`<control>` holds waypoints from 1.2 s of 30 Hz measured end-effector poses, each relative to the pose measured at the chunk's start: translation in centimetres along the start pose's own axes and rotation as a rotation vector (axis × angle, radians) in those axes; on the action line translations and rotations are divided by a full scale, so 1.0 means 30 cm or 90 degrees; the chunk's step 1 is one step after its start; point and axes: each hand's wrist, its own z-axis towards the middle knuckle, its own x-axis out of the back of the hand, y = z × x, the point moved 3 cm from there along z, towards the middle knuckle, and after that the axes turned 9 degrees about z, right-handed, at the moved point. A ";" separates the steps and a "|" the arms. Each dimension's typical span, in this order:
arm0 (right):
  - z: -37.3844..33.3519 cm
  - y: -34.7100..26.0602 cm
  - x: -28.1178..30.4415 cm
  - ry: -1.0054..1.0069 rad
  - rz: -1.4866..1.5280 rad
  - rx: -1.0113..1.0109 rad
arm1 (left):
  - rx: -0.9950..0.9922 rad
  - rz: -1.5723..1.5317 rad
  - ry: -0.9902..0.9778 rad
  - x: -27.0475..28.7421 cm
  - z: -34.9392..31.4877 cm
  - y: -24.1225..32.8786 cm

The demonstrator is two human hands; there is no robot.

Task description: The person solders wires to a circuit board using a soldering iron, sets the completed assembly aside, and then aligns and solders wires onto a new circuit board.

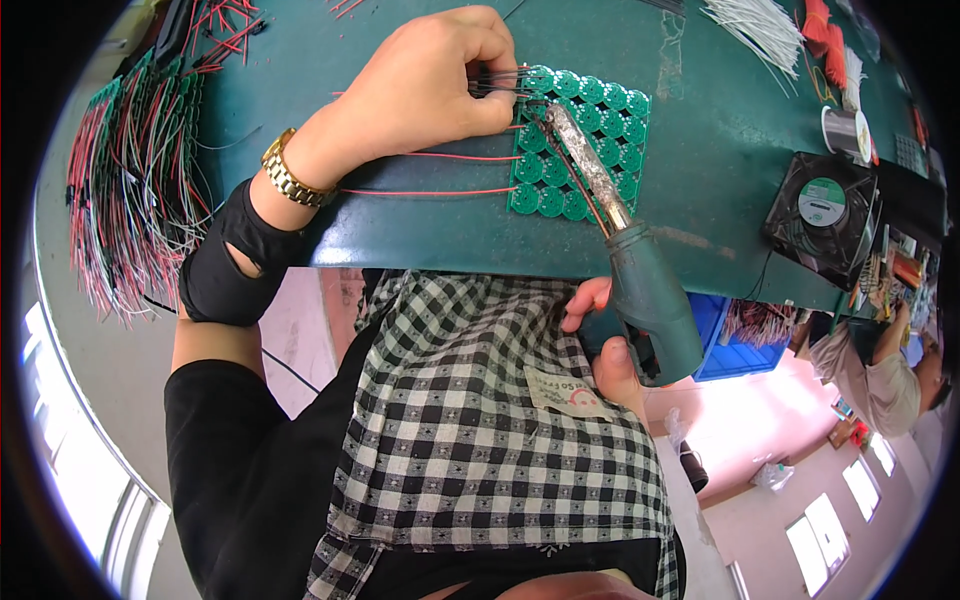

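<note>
A panel of round green circuit boards [629, 155] lies flat on the green table. My left hand [425, 85] is at its left edge, fingertips pinched on thin wires [492, 86], dark and red, whose ends reach the upper left boards. Red wires [430, 191] run leftward from the lower boards along that edge. My right hand [618, 370], partly hidden behind the tool, grips the green handle of a soldering iron [655, 300]. The iron slants up and left over the panel, its tip close to the left fingertips. Whether the tip touches a board I cannot tell.
Wired boards [130, 190] hang in a thick bundle over the table's left edge. At the right stand a black fan [790, 205] and a solder spool [845, 135]. White wires [755, 35] lie at the back. Below the table is a blue crate [712, 345]; another person [875, 375] sits farther right.
</note>
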 end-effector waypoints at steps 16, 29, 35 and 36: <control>-0.041 0.041 0.060 0.069 0.031 0.129 | 0.045 -0.019 0.007 0.029 0.003 0.017; -0.068 -0.020 0.054 0.080 -0.023 -0.067 | 0.133 -0.095 0.038 0.005 -0.126 0.015; -0.022 -0.061 0.010 0.028 -0.051 -0.101 | 0.173 -0.032 -0.007 -0.030 -0.115 0.008; -0.023 -0.052 0.012 0.026 -0.050 -0.104 | 0.170 -0.047 -0.004 -0.035 -0.115 0.009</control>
